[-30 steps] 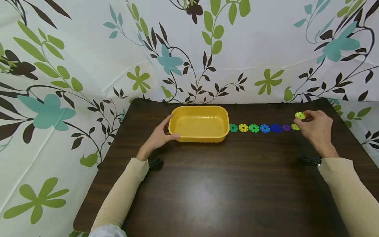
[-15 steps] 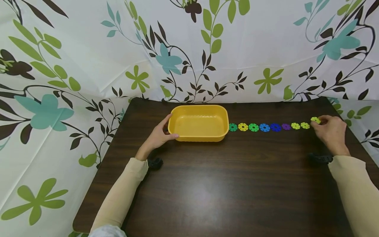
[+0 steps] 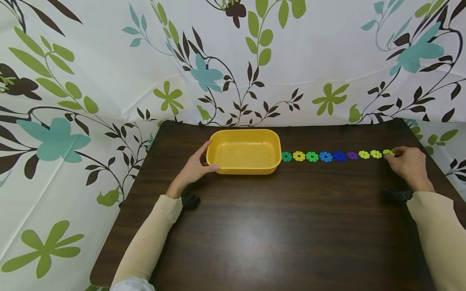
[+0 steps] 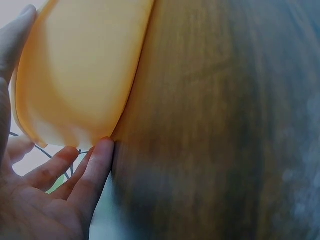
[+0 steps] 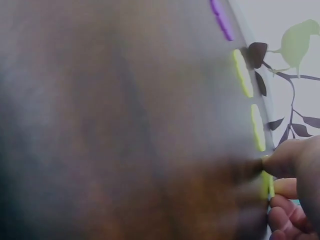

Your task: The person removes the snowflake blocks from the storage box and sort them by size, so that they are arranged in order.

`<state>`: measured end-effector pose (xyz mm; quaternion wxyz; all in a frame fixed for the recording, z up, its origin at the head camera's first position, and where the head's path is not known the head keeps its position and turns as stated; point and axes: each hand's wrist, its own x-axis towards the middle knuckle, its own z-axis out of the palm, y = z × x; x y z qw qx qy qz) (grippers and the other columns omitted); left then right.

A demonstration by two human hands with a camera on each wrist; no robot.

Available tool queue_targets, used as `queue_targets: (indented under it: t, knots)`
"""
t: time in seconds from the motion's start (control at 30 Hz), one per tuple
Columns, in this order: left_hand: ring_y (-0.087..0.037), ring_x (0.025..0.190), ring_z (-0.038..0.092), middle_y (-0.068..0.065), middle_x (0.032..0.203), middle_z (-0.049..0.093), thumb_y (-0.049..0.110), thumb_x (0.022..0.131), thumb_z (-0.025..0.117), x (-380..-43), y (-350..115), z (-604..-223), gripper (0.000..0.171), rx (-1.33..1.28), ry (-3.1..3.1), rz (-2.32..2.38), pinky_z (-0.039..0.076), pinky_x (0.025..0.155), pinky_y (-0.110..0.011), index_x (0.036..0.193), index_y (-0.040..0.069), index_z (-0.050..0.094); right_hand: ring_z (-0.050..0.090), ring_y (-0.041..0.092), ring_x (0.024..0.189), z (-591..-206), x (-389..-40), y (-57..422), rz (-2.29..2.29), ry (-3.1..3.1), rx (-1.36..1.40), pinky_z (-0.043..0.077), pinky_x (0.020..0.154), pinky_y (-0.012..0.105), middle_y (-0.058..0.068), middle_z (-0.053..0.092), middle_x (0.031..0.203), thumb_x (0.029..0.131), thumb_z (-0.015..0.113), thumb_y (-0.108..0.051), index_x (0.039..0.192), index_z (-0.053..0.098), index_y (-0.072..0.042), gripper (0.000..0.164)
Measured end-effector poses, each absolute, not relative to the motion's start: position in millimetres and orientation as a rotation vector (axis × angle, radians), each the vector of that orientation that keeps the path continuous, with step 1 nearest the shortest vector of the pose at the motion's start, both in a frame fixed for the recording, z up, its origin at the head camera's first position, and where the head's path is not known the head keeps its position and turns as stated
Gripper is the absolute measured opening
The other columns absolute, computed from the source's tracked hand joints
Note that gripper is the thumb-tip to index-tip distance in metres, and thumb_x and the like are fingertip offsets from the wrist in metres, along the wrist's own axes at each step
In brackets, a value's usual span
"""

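Observation:
A yellow rectangular tub [image 3: 244,155] stands on the dark wooden table, nothing inside it. My left hand [image 3: 195,165] holds its left end, thumb at the near rim and fingers along the side; the left wrist view shows the fingertips [image 4: 104,145] against the tub [image 4: 80,70]. At the right end of a row of flower-shaped discs, my right hand [image 3: 410,165] pinches a yellow disc [image 3: 388,152] between thumb and fingers. In the right wrist view that disc [image 5: 271,185] is tilted at the tabletop, partly hidden by the thumb.
From the tub rightward runs a line of flat discs: teal [image 3: 287,156], yellow [image 3: 299,156], green [image 3: 312,156], light blue [image 3: 325,157], dark blue [image 3: 339,156], purple [image 3: 352,155], then two yellow ones [image 3: 364,154]. A leaf-patterned cloth [image 3: 284,72] hangs behind the table.
My right hand has moved right along the row and lowered the yellow disc to the table beside the last one. My left hand has stayed at the tub.

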<state>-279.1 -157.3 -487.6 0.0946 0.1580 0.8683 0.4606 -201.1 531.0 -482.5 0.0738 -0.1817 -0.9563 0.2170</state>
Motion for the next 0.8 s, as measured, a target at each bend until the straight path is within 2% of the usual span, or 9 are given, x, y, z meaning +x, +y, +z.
queue_targets:
  t: [0.2,0.43,0.47,0.53,0.6,0.7,0.8]
  knots:
    - [-0.031,0.12,0.062,-0.022,0.151,0.056,0.062,0.087,0.087,-276.3,-156.7,-483.5,0.115,0.474,2.574,1.361,0.062,0.103,-0.036,0.176,0.025,0.024,0.041,0.064,0.139,-477.7,-203.3,530.7,0.724,-2.904,-0.624,0.037,0.114,0.075,0.048,0.052,0.142,0.111,0.054,-0.031,0.136,0.057,0.02,0.058]
    - [-0.034,0.124,0.06,-0.02,0.153,0.054,0.045,0.093,0.087,-272.7,-152.9,-477.0,0.107,0.476,2.578,1.333,0.061,0.104,-0.042,0.176,0.026,0.022,0.037,0.064,0.144,-477.0,-199.9,531.9,0.769,-2.891,-0.624,0.032,0.119,0.075,0.047,0.052,0.145,0.111,0.051,-0.033,0.146,0.051,0.02,0.063]
    - [-0.034,0.125,0.06,-0.02,0.154,0.054,0.045,0.093,0.088,-273.0,-152.6,-477.0,0.108,0.48,2.577,1.333,0.061,0.105,-0.044,0.176,0.026,0.022,0.038,0.064,0.143,-477.8,-198.0,531.4,0.775,-2.87,-0.624,0.033,0.118,0.075,0.047,0.052,0.144,0.111,0.05,-0.032,0.148,0.049,0.02,0.064]
    - [-0.034,0.129,0.058,-0.019,0.155,0.054,0.05,0.091,0.087,-274.0,-152.3,-477.9,0.109,0.487,2.573,1.326,0.06,0.108,-0.048,0.176,0.027,0.022,0.043,0.062,0.139,-478.0,-194.4,526.3,0.794,-2.823,-0.633,0.046,0.103,0.066,0.046,0.054,0.142,0.11,0.05,-0.032,0.152,0.045,0.02,0.066]
    - [-0.035,0.132,0.057,-0.018,0.158,0.053,0.053,0.09,0.088,-274.5,-152.6,-479.2,0.111,0.484,2.568,1.326,0.059,0.111,-0.052,0.176,0.027,0.022,0.048,0.06,0.133,-478.6,-192.2,516.9,0.797,-2.774,-0.609,0.048,0.092,0.06,0.046,0.056,0.14,0.11,0.052,-0.032,0.154,0.044,0.019,0.067]
    - [-0.034,0.137,0.056,-0.017,0.163,0.05,0.053,0.091,0.087,-275.5,-153.1,-481.5,0.113,0.471,2.564,1.349,0.058,0.113,-0.052,0.176,0.026,0.018,0.054,0.058,0.122,-477.9,-191.5,496.2,0.773,-2.739,-0.517,0.047,0.085,0.057,0.045,0.058,0.135,0.11,0.055,-0.032,0.15,0.049,0.019,0.065]
    - [-0.036,0.142,0.055,-0.016,0.168,0.046,0.044,0.097,0.083,-274.4,-153.7,-480.9,0.109,0.471,2.57,1.373,0.056,0.116,-0.054,0.177,0.021,0.012,0.052,0.059,0.121,-477.1,-193.8,474.9,0.757,-2.73,-0.39,0.04,0.102,0.073,0.044,0.058,0.13,0.11,0.056,-0.03,0.145,0.053,0.019,0.06]
